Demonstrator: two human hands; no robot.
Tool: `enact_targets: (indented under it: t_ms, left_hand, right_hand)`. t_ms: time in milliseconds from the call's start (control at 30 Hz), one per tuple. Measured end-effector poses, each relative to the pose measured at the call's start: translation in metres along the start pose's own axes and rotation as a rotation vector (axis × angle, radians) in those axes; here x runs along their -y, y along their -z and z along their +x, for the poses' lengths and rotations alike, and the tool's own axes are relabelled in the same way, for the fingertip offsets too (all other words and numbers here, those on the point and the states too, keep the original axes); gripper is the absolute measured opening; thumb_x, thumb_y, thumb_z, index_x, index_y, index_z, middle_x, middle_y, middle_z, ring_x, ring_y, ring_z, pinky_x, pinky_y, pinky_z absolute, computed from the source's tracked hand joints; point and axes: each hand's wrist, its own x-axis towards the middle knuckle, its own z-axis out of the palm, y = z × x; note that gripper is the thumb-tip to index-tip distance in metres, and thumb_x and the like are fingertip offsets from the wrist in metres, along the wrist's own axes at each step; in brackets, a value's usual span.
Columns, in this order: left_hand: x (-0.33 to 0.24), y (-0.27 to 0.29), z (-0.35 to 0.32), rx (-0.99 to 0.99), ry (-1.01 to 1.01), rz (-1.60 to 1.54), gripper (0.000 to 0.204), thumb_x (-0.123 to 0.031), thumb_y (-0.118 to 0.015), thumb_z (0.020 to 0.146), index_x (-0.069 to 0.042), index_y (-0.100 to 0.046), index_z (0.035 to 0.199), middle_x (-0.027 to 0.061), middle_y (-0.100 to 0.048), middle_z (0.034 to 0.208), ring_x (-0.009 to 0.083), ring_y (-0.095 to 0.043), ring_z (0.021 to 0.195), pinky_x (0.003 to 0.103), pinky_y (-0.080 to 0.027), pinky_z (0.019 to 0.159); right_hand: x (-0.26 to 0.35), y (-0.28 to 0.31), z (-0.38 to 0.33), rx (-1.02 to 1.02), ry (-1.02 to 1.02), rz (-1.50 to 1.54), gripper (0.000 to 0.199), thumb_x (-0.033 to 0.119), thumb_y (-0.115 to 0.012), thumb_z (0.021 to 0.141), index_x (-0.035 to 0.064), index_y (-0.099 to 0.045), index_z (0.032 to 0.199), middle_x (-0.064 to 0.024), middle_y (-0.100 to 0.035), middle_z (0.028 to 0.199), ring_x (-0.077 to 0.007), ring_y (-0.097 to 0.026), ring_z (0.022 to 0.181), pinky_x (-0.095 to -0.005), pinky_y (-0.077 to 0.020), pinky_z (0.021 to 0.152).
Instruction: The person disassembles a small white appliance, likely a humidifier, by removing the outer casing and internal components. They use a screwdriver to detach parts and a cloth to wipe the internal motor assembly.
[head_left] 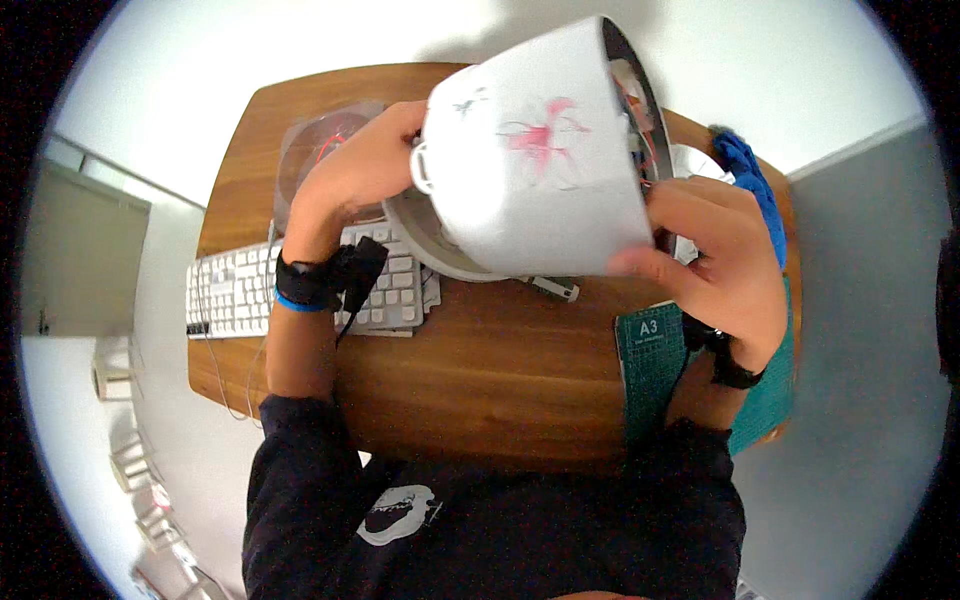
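Note:
Tilted on its side above the table is a white, tapered appliance housing (535, 150) with a pink flower print, which looks like a rice cooker body. Its dark open end faces right, and wires and small parts (632, 105) show inside. My left hand (375, 160) holds its left end beside a small white loop handle (421, 168); those fingertips are hidden behind it. The fingers of my right hand (715, 240) are closed round the rim at the open end, thumb underneath. Below the housing, a round white rim (465, 270) is partly covered; whether they are joined I cannot tell.
A white keyboard (235, 290) lies at the left, with a clear plastic tray (295, 165) behind it. A small utility knife or similar tool (553, 289) lies mid-table. At the right are a green cutting mat (650, 370), a white round piece (693, 160) and a blue cloth (750, 170).

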Motion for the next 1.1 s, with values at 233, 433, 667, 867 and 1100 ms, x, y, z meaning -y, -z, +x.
enact_targets:
  t_ms: [233,433,667,867,1100]
  left_hand:
    - [-0.004,0.003,0.001,-0.001,0.200,0.024,0.047,-0.023,-0.083,0.099,0.001,-0.073,0.138,0.0056,-0.080,0.125,0.0135,-0.067,0.116,0.033,-0.054,0.103]
    - [-0.001,0.005,-0.001,-0.018,0.244,0.084,0.056,-0.024,-0.085,0.096,-0.001,-0.070,0.144,0.0094,-0.076,0.135,0.0191,-0.067,0.125,0.036,-0.052,0.109]
    - [0.004,0.001,-0.005,-0.067,0.184,0.204,0.052,-0.020,-0.082,0.096,0.000,-0.069,0.142,0.0132,-0.074,0.133,0.0243,-0.068,0.126,0.038,-0.051,0.110]
    - [0.000,0.003,-0.005,-0.059,0.195,0.142,0.044,-0.018,-0.082,0.095,0.003,-0.073,0.133,0.0137,-0.075,0.127,0.0220,-0.068,0.120,0.037,-0.053,0.104]
    - [0.002,0.001,-0.011,-0.095,0.172,0.225,0.044,-0.021,-0.084,0.095,0.003,-0.073,0.130,0.0153,-0.073,0.125,0.0244,-0.068,0.118,0.039,-0.053,0.103]
  right_hand:
    - [-0.058,0.008,-0.010,-0.018,-0.322,0.189,0.017,0.017,-0.071,0.106,0.0000,-0.075,0.107,-0.0064,-0.078,0.095,-0.0170,-0.074,0.086,-0.0315,-0.0553,0.075]
    - [-0.071,-0.012,-0.010,-0.064,-0.258,0.174,0.024,0.011,-0.073,0.105,0.0069,-0.072,0.128,-0.0042,-0.079,0.112,-0.0157,-0.074,0.100,-0.0309,-0.0570,0.082]
    - [-0.083,-0.038,-0.008,-0.217,-0.156,0.107,0.055,0.011,-0.076,0.104,0.0144,-0.064,0.158,-0.0055,-0.075,0.123,-0.0173,-0.072,0.102,-0.0322,-0.0576,0.083]
    - [-0.082,-0.044,-0.002,-0.233,-0.075,0.062,0.059,0.008,-0.074,0.104,0.0183,-0.062,0.161,-0.0074,-0.066,0.114,-0.0211,-0.070,0.097,-0.0368,-0.0589,0.086]
    - [-0.082,-0.041,-0.002,-0.208,-0.141,0.103,0.059,0.006,-0.076,0.102,0.0193,-0.064,0.158,-0.0091,-0.068,0.107,-0.0189,-0.069,0.091,-0.0347,-0.0581,0.081]
